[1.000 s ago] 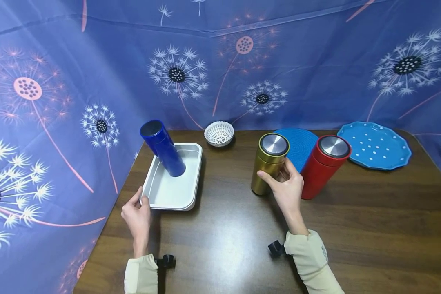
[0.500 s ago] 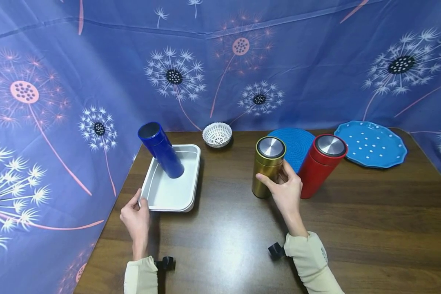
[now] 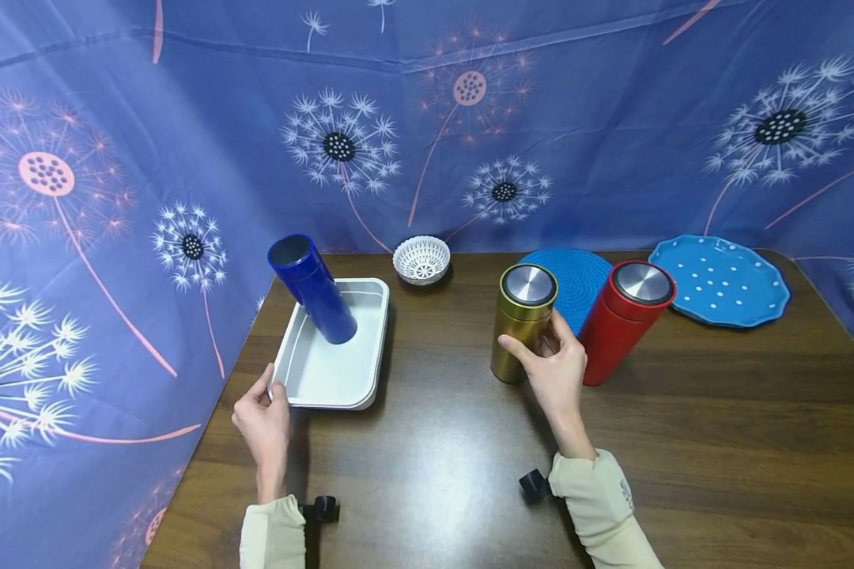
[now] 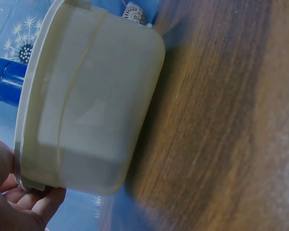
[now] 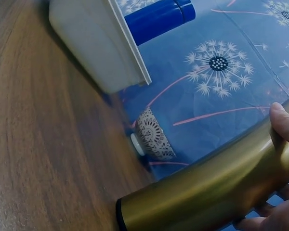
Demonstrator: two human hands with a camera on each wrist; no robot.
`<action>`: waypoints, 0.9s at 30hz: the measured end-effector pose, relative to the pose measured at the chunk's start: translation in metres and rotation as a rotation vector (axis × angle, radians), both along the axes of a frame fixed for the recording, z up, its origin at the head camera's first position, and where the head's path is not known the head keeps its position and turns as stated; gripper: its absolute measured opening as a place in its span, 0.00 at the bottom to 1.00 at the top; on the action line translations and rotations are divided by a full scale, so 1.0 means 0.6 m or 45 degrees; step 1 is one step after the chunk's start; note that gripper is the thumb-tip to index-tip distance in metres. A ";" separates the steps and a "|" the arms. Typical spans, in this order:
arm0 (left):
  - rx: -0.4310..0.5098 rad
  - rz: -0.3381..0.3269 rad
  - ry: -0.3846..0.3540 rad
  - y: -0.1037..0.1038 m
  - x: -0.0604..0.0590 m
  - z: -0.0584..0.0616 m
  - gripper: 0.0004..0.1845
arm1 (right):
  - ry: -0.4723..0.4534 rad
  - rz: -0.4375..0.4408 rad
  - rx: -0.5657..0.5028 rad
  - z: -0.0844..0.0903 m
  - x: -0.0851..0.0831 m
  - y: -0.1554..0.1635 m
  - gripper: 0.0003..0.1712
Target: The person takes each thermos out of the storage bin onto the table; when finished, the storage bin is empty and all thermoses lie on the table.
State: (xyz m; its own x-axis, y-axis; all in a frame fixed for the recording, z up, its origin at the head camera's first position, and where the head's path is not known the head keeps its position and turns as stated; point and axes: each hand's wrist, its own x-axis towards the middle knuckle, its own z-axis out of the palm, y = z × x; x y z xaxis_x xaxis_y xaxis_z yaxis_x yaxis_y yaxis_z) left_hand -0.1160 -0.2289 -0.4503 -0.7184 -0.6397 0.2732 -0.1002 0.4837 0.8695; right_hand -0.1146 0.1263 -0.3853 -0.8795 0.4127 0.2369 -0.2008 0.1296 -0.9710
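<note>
My left hand (image 3: 263,423) grips the near left corner of a white rectangular tub (image 3: 334,379), thumb at the rim and fingers underneath in the left wrist view. Inside the tub a dark blue thermos (image 3: 319,296) stands upright. To the right, my right hand (image 3: 557,367) holds a gold thermos (image 3: 514,332) with a steel-topped lid, thumb across its front and fingers behind it. The gold thermos (image 5: 207,192) is upright, its black base close over the wood in the right wrist view. Just right of that hand stands a red thermos (image 3: 615,332).
A small white openwork bowl (image 3: 422,261) sits at the table's back edge. Behind the gold and red thermoses lies a round blue woven mat (image 3: 576,276). A blue polka-dot plate (image 3: 722,280) is at the back right. Patterned blue cloth (image 3: 398,118) hangs behind the wooden table (image 3: 427,474).
The view shifts very slightly. Both hands keep their holds on the tub and the gold thermos, which stay nearly in place.
</note>
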 end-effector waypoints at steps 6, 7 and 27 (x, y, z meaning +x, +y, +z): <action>0.018 0.000 0.008 -0.001 0.000 -0.001 0.18 | 0.000 0.014 0.053 -0.005 -0.001 -0.001 0.36; 0.014 0.005 0.007 -0.001 0.000 -0.001 0.18 | -0.004 0.019 0.062 -0.005 0.000 -0.001 0.36; 0.030 -0.016 0.027 -0.002 -0.004 -0.002 0.18 | 0.158 -0.057 0.259 -0.006 0.028 -0.015 0.50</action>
